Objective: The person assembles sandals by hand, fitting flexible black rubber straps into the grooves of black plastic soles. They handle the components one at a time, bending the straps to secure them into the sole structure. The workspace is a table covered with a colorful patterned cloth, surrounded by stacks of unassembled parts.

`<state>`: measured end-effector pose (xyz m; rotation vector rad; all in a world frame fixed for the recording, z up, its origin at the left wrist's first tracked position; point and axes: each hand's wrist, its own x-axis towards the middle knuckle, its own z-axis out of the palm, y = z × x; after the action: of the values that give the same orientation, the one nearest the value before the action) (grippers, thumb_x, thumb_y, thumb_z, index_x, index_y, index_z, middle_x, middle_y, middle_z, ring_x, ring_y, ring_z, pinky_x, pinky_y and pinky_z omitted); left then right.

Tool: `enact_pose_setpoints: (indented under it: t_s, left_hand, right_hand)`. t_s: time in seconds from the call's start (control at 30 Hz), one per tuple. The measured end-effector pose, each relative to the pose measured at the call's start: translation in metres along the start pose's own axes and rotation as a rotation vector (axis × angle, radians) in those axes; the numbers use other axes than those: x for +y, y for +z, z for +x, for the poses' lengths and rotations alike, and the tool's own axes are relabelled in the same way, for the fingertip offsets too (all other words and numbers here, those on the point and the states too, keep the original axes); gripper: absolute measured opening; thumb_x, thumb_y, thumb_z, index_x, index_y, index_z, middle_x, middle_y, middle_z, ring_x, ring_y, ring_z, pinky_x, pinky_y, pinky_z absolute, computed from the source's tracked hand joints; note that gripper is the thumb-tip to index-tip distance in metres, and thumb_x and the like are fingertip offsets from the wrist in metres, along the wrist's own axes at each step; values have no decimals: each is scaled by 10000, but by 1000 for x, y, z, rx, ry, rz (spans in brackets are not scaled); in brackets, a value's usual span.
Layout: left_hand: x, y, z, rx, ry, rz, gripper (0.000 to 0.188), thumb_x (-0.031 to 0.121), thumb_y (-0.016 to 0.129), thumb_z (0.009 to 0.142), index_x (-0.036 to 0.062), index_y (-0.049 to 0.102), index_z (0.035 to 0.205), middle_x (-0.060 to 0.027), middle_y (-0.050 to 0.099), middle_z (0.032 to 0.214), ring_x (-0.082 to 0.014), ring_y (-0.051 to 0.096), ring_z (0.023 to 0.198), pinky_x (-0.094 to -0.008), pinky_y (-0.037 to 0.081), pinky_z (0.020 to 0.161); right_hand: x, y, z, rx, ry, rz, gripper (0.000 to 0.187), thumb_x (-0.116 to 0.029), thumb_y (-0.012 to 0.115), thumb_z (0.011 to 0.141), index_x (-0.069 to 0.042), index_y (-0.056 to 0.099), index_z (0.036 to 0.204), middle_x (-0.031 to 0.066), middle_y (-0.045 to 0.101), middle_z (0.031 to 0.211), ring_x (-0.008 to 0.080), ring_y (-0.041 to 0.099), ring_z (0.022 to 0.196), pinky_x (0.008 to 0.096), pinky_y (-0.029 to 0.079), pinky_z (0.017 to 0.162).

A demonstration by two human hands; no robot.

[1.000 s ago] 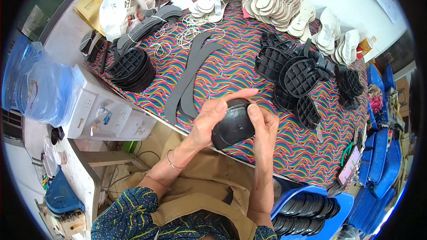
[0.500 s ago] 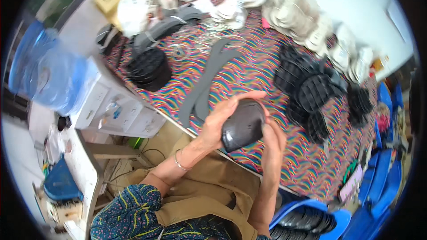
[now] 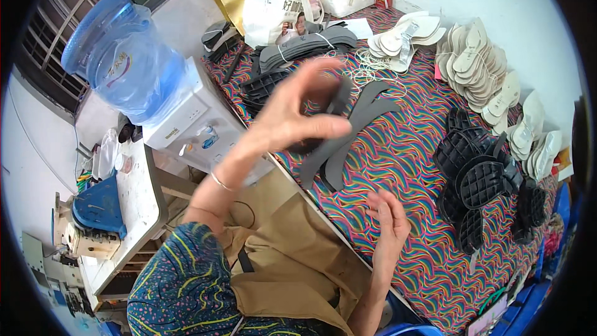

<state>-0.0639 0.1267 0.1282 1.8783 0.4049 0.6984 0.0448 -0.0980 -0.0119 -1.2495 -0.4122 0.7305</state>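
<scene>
My left hand [image 3: 283, 115] is raised over the left part of the table, smeared by motion. Its fingers and thumb curve round a dark, rounded shoe sole [image 3: 339, 96], partly covered by the hand. Behind it are a stack of black soles [image 3: 261, 90] and crossed grey strips [image 3: 357, 127]. My right hand [image 3: 390, 221] hovers near the table's front edge, holding nothing, its fingers loosely bent and apart.
Black soles with a grid pattern [image 3: 482, 183] lie in a heap to the right. Bundled pale insoles [image 3: 472, 56] line the wall. Grey strips [image 3: 305, 46] lie bundled at the back. A water dispenser [image 3: 193, 127] stands at the left.
My hands have parted. The left has carried the dark sole up and leftward; the right has let go and stays near the front edge. The view has shifted.
</scene>
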Motion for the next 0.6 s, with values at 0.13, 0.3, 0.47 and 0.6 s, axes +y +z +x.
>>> enact_pose_setpoints:
  t_s: [0.13,0.3,0.47,0.6]
  left_hand:
    - [-1,-54,33,80,149,1064,798,306,845,659,9,508,1318,-219,596,1269,-356,585,1157,-406,448,998]
    - [-43,-85,35,-128,-132,1238,771,329,805,687,4,506,1318,-234,586,1264,-415,567,1136,-442,453,974]
    - [-53,-75,30,-176,78,1443,849,417,818,681,32,483,1359,-211,568,1288,-381,546,1176,-428,391,1051]
    - [-38,-38,27,31,233,1226,609,293,811,735,51,591,1249,-168,647,1097,-327,600,1045,-410,441,928]
  right_hand:
    - [9,-8,-2,21,-57,-242,182,-63,598,963,39,659,1101,94,717,949,125,665,871,257,525,797]
    - [10,1,-1,25,-38,-233,155,-51,602,956,32,674,1066,77,720,920,113,661,845,244,519,771]
    - [18,0,-1,36,-210,-455,121,-2,628,908,12,675,1018,125,711,934,190,684,815,306,524,719]
    - [19,10,4,-10,-480,-755,165,33,627,866,1,659,1025,151,689,956,305,665,870,375,533,754]
